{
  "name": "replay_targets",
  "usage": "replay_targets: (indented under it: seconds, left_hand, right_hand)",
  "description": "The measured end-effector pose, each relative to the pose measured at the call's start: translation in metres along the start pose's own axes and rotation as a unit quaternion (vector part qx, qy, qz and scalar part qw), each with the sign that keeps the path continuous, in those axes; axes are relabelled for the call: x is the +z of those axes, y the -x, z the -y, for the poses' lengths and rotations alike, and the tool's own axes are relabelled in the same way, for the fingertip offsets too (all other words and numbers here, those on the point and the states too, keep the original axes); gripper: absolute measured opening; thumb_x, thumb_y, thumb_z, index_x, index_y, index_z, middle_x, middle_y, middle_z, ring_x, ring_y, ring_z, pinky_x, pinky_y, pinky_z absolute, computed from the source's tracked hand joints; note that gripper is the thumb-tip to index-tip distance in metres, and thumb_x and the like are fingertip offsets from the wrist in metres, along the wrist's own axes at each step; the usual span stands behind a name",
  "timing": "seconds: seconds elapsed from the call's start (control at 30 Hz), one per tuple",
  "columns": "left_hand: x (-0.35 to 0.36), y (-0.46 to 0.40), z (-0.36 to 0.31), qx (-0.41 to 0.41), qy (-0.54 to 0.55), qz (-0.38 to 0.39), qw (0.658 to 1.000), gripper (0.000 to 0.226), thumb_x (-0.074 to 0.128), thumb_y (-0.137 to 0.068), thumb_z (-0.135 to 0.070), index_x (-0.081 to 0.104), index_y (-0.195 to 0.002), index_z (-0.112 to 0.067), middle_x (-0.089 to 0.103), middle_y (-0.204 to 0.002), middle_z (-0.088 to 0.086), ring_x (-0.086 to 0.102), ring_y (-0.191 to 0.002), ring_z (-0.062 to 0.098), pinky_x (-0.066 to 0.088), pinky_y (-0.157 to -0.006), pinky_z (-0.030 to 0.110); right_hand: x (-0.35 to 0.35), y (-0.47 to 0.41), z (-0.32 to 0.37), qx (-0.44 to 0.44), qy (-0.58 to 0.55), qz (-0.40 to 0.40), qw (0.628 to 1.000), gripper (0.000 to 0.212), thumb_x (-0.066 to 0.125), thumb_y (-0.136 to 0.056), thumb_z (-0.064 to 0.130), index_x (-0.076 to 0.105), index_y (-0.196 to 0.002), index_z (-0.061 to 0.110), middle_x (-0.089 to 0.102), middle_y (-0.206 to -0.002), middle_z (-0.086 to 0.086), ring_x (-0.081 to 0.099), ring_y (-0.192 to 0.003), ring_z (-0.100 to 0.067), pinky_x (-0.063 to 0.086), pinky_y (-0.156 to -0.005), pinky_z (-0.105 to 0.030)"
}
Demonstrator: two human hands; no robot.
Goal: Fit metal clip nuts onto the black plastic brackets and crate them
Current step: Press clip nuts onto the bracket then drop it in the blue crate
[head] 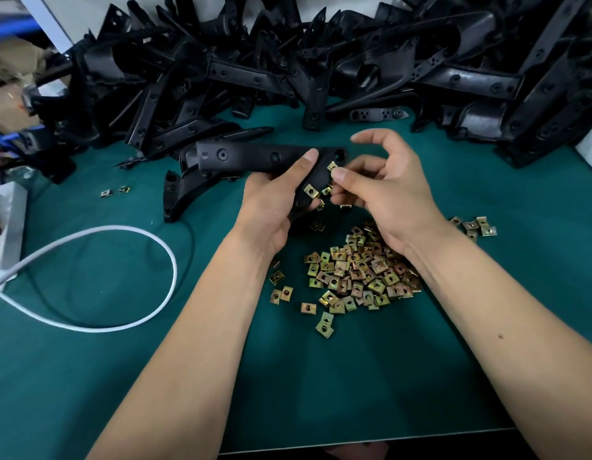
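Matt plastic bracket [255, 157], brassy metal clip nuts [357, 277]

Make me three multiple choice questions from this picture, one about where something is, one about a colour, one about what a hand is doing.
1. Where is the big pile of clip nuts?
A. Beneath the right forearm
B. On the bracket heap
C. Inside the cable loop

2. What colour is the mat?
A. Grey
B. Teal green
C. Red

3. What is the left hand doing?
A. Resting flat
B. Holding the cable
C. Gripping a black bracket

Answers: 1 A, nuts lie under that arm. 2 B, bare mat shows teal. 3 C, fingers wrap the bracket.
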State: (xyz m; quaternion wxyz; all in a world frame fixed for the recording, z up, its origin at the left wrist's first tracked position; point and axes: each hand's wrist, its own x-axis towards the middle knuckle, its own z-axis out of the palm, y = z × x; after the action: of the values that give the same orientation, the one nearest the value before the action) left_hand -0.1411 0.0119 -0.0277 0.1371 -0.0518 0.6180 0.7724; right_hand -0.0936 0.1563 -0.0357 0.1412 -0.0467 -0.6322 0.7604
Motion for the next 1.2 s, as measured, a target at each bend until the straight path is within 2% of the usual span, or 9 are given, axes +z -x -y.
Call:
replay_targets:
  seconds: [0.3,0.47,0.53,0.63,0.77,0.87,0.93,1.03,1.2]
  left_hand:
    - [0.001,0.002,0.003,0.011,-0.019,0.001,1.000,0.020,0.079,-0.091,-0.029,0.075,-0.100,-0.012,0.079,-0.086,0.001,0.074,-0.070,0.010,0.054,-0.053,0.021]
    - [0.004,0.004,0.009,0.166,-0.140,-0.053,0.975,0.019,0.078,-0.091,-0.034,0.079,-0.091,-0.015,0.078,-0.082,0.003,0.075,-0.071,0.018,0.061,-0.062,0.036]
    - [0.007,0.005,0.011,0.225,-0.231,-0.079,0.943,0.022,0.076,-0.089,-0.046,0.079,-0.087,-0.024,0.077,-0.079,-0.008,0.073,-0.074,0.007,0.061,-0.073,0.034]
    - [0.021,0.009,0.011,0.245,-0.288,-0.076,0.923,0.036,0.069,-0.089,-0.059,0.076,-0.083,-0.025,0.074,-0.076,-0.013,0.069,-0.069,0.002,0.055,-0.065,0.027]
    - [0.061,0.023,0.006,0.290,-0.287,0.007,0.913,0.028,0.060,-0.094,-0.060,0.071,-0.084,-0.036,0.072,-0.077,-0.022,0.068,-0.073,-0.006,0.049,-0.061,0.010]
    - [0.104,0.034,0.002,0.297,-0.280,0.069,0.911,0.056,0.060,-0.090,-0.064,0.068,-0.072,-0.012,0.070,-0.062,0.004,0.070,-0.056,0.026,0.059,-0.055,0.047]
    - [0.145,0.047,0.002,0.307,-0.270,0.124,0.904,0.065,0.064,-0.088,-0.063,0.061,-0.069,-0.002,0.066,-0.059,0.014,0.066,-0.054,0.035,0.056,-0.055,0.055]
    - [0.214,0.081,0.015,0.327,-0.275,0.195,0.883,0.059,0.068,-0.090,-0.054,0.053,-0.061,-0.005,0.062,-0.050,0.009,0.061,-0.045,0.021,0.054,-0.055,0.046]
    - [0.324,0.168,0.071,0.347,-0.378,0.343,0.787,0.059,0.066,-0.094,-0.052,0.044,-0.056,-0.013,0.059,-0.049,-0.001,0.065,-0.055,0.015,0.048,-0.056,0.032]
  right_hand:
    - [-0.004,-0.001,0.002,0.017,-0.020,0.017,1.000,0.056,0.072,-0.089,-0.007,0.047,-0.137,0.009,0.067,-0.074,-0.006,0.070,-0.068,-0.022,0.058,-0.064,-0.029]
    - [0.000,0.001,0.006,0.021,0.015,-0.030,0.999,0.044,0.078,-0.089,0.006,0.055,-0.126,0.011,0.072,-0.073,-0.005,0.074,-0.070,-0.026,0.061,-0.068,-0.034]
    - [0.000,0.004,0.011,0.019,0.029,-0.057,0.998,0.045,0.084,-0.086,0.015,0.057,-0.122,0.012,0.072,-0.077,-0.006,0.075,-0.067,-0.025,0.064,-0.069,-0.040]
    - [-0.009,0.011,0.022,-0.002,0.046,-0.106,0.993,0.044,0.086,-0.084,0.017,0.058,-0.117,0.011,0.068,-0.082,-0.011,0.073,-0.062,-0.020,0.065,-0.068,-0.042]
    - [-0.036,0.026,0.045,-0.042,0.040,-0.161,0.985,0.037,0.084,-0.085,0.012,0.059,-0.112,0.008,0.062,-0.081,-0.011,0.070,-0.061,-0.016,0.065,-0.066,-0.039]
    - [-0.068,0.045,0.068,-0.088,0.024,-0.205,0.975,0.034,0.081,-0.087,0.008,0.058,-0.111,0.005,0.055,-0.066,0.003,0.066,-0.058,-0.018,0.065,-0.067,-0.046]
    - [-0.098,0.064,0.082,-0.113,0.008,-0.249,0.962,0.031,0.078,-0.089,0.005,0.055,-0.110,0.006,0.046,-0.058,0.006,0.060,-0.056,-0.020,0.063,-0.065,-0.042]
    - [-0.155,0.105,0.096,-0.134,-0.047,-0.320,0.937,0.025,0.073,-0.093,0.002,0.054,-0.107,0.011,0.047,-0.060,0.000,0.058,-0.055,-0.019,0.057,-0.063,-0.031]
    - [-0.264,0.202,0.094,-0.121,-0.061,-0.408,0.903,0.006,0.063,-0.097,0.020,0.060,-0.101,0.016,0.062,-0.068,-0.004,0.062,-0.059,-0.019,0.053,-0.057,-0.029]
